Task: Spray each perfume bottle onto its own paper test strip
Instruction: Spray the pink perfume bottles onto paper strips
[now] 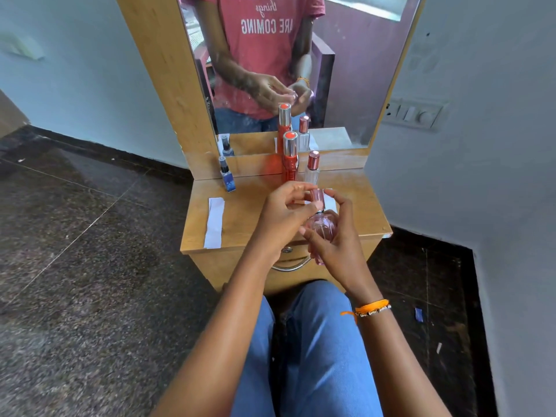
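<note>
My right hand [337, 245] grips a round pink glass perfume bottle [321, 225] above the front edge of the small wooden table [240, 212]. My left hand [281, 218] pinches the bottle's clear pink cap [317, 196] at the top. Behind stand a tall orange-red bottle with a silver cap [290, 158], a clear bottle with a rose-gold cap [312, 167] and a small blue bottle with a black sprayer [227, 176]. One white paper strip [214, 221] lies at the table's left. Another white strip [329, 201] shows partly behind my hands.
A mirror [285, 61] in a wooden frame rises behind the table and reflects the bottles and hands. A drawer with a metal handle [290, 267] sits under the tabletop. A wall switch panel [413, 112] is at the right. Dark stone floor surrounds the table.
</note>
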A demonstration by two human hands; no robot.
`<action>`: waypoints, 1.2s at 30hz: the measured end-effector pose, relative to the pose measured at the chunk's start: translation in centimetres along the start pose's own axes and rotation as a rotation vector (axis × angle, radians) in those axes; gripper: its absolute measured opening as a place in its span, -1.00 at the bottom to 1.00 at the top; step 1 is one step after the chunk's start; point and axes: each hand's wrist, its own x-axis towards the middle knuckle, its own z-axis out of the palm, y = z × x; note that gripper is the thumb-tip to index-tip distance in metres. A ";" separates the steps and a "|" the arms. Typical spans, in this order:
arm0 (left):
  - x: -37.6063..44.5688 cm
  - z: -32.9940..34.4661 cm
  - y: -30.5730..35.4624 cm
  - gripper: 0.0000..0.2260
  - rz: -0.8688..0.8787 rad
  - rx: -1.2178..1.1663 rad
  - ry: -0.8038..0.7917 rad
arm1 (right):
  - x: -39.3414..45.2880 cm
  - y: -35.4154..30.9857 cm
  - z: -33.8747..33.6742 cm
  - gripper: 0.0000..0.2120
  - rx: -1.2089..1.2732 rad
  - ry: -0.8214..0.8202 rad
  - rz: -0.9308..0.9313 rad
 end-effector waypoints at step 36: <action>-1.9 0.5 -2.0 -0.79 -0.043 0.116 -0.104 | 0.7 -2.4 -2.6 -0.44 0.001 0.087 0.061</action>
